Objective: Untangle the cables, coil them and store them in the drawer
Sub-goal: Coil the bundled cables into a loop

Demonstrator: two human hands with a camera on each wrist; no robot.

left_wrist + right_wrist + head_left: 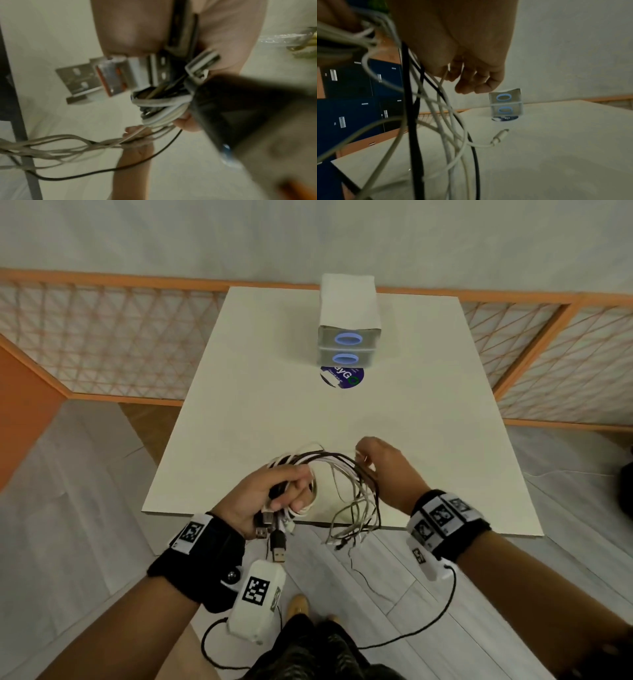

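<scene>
White and black cables (337, 474) are being coiled — left hand (274, 498) clenching the plug ends, right hand (387, 470) pinching the loops — with drawers (349, 347) closed, awaiting opening next.

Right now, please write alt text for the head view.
Both hands hold a tangle of white and black cables over the near edge of a white table; a closed two-drawer box stands at the far end.

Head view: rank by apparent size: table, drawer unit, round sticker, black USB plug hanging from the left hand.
1. table
2. drawer unit
3. round sticker, partly hidden under the drawer unit
4. black USB plug

The sticker and plug look close; the plug is nearer the camera, so treat that order as unsure.
</scene>
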